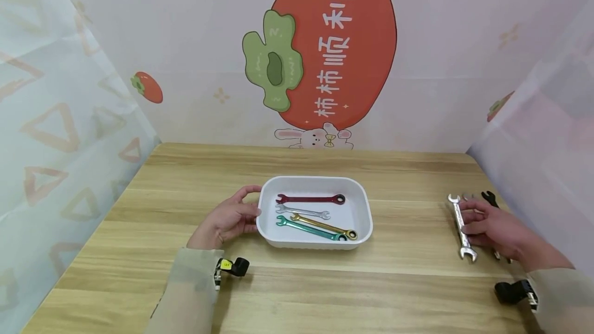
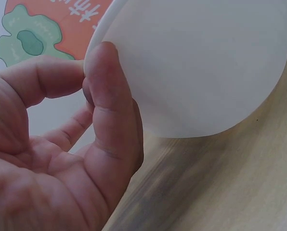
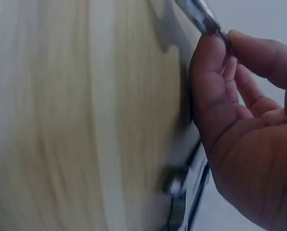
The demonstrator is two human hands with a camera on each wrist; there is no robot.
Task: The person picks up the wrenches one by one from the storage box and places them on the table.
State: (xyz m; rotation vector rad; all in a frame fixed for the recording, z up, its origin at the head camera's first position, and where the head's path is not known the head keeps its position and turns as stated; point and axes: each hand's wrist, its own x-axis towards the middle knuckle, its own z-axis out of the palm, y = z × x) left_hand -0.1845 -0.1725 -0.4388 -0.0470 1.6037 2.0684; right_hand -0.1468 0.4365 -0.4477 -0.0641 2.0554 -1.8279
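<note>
My left hand [image 1: 232,219] pinches the left wall of a white tray [image 1: 315,245] between thumb and fingers; the left wrist view shows the grip close up on the tray [image 2: 206,72]. Inside the tray lie a red wrench [image 1: 308,199], a silver wrench [image 1: 303,212], a gold wrench [image 1: 320,224] and a green wrench [image 1: 306,228]. Far to the right, my right hand [image 1: 498,228] holds a silver double open-end wrench [image 1: 460,226] between thumb and fingertips. In the right wrist view the held wrench [image 3: 199,14] is partly out of frame.
Beside and behind my right hand lie more wrenches, among them a black one [image 1: 490,199], partly hidden by the hand. The wooden table [image 1: 297,293] is bordered by a printed backdrop [image 1: 209,107] behind and hanging sheets at both sides.
</note>
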